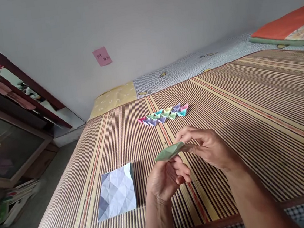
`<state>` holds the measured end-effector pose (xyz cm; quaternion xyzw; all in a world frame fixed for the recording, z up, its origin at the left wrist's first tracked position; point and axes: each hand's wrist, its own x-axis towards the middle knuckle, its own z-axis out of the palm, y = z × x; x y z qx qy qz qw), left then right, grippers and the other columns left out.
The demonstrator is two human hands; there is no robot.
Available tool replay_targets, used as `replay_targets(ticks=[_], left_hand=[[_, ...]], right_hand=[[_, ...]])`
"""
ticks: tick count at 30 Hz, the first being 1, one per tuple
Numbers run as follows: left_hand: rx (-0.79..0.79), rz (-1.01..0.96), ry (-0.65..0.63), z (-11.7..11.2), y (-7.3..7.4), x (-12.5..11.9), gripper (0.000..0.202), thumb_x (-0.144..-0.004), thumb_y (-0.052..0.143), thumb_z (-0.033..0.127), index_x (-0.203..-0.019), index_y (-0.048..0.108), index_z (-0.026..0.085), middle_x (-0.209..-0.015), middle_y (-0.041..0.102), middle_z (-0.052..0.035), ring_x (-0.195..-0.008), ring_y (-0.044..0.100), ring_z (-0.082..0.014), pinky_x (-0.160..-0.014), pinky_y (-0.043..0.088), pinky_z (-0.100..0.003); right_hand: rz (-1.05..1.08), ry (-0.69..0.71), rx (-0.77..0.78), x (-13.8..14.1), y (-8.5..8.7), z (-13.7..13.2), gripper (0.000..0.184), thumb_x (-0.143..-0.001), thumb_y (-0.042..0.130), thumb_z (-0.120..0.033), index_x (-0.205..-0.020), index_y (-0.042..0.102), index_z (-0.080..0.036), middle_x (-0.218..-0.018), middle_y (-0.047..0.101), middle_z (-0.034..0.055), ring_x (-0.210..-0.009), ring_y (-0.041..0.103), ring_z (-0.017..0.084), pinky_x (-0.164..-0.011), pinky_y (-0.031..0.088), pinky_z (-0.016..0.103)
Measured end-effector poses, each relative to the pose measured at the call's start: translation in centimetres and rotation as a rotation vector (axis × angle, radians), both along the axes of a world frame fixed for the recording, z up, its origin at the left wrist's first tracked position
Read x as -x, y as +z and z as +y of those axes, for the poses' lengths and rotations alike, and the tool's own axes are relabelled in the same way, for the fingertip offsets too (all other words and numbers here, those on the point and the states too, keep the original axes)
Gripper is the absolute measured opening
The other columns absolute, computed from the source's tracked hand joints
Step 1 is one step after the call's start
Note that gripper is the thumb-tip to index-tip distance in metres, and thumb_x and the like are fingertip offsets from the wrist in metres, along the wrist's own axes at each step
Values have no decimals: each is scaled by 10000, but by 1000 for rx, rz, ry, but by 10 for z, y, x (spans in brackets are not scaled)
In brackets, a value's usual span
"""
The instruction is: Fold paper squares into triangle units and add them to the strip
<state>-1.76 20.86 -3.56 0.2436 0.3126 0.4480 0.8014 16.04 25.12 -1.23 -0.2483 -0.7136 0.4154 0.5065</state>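
Between my two hands, above the striped mat, is a folded piece of light green paper (169,152). My left hand (166,177) grips its left end from below with the thumb, the other fingers curled under it. The fingertips of my right hand (201,145) pinch its right end. Beyond my hands stands a cluster of several small folded paper boats (162,120) in pink, green, blue, yellow and purple. To the left of my left hand lies a creased pale purple sheet of paper (117,192), its right edge bent upward.
The bamboo mat (224,112) covers the bed, with patterned cloth (179,69) along the wall. A pink note (102,56) is stuck to the wall. An orange folded quilt (283,24) lies at back right. A glass-fronted cabinet (4,144) stands left beyond the bed's edge.
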Motion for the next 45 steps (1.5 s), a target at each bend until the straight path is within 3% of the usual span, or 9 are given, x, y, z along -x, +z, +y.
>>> replay_targets(ticks=[5,10,15,19,27,31,35,39,45], left_hand=[[33,-35,69,-4,2,-17,410,-575,961,412,-710,696,130,-564,606,-17,-435,493,-66,-399,282,-161],[-170,111,460,-4,11,-13,267,-684,923,340,-700,732,153,-758,682,-32,-652,572,-97,-585,461,-191],[-288,219,666,-1,13,-2,296,-702,912,340,-605,688,173,-605,547,37,-608,482,-84,-626,442,-197],[-337,294,695,-1,10,-2,338,-704,902,334,-565,644,167,-614,543,26,-642,500,-111,-641,438,-230],[-384,446,784,-2,5,3,296,-753,873,322,-619,659,169,-582,542,41,-585,461,-99,-590,394,-225],[-357,436,755,1,4,8,355,-725,885,363,-572,631,167,-569,533,38,-595,475,-98,-621,419,-223],[-313,398,674,3,8,16,370,-681,905,404,-574,653,155,-526,490,45,-528,407,-70,-551,379,-202],[-276,387,589,4,10,21,346,-657,918,420,-702,731,132,-627,579,12,-512,383,-58,-471,317,-194],[-270,406,516,3,8,21,339,-710,891,421,-821,747,135,-675,662,-16,-485,499,-71,-442,324,-197]], right_hand=[[-2,19,52,-5,-2,-2,220,-935,718,-442,-859,796,-250,-1052,731,66,-1039,687,247,-980,519,411],[28,-91,238,-4,-7,0,302,-940,697,-493,-1111,761,-252,-1150,757,84,-1043,718,251,-846,579,353],[42,49,388,3,-7,-1,468,-986,557,-606,-969,779,-194,-939,786,95,-874,751,224,-819,608,359],[70,-1,464,16,-8,-4,335,-803,829,-465,-961,753,-180,-903,777,73,-808,748,225,-756,631,362],[22,-216,298,14,-6,-4,184,-884,741,-348,-790,680,-202,-658,646,-13,-583,613,135,-507,502,232],[52,-221,256,9,-8,-2,93,-934,674,-292,-957,707,-208,-807,719,23,-731,701,171,-662,608,290],[-49,-162,93,0,-3,-4,418,-936,582,-126,-1311,654,-298,-1354,646,63,-1237,642,244,-1021,576,431],[-208,-136,-62,-4,7,-10,544,-891,595,-50,-1321,673,-374,-1571,451,-5,-1481,416,276,-1218,396,514],[-327,-35,-68,1,7,-13,452,-860,581,-9,-1084,781,-346,-1515,512,-12,-1422,501,258,-1195,420,507]])
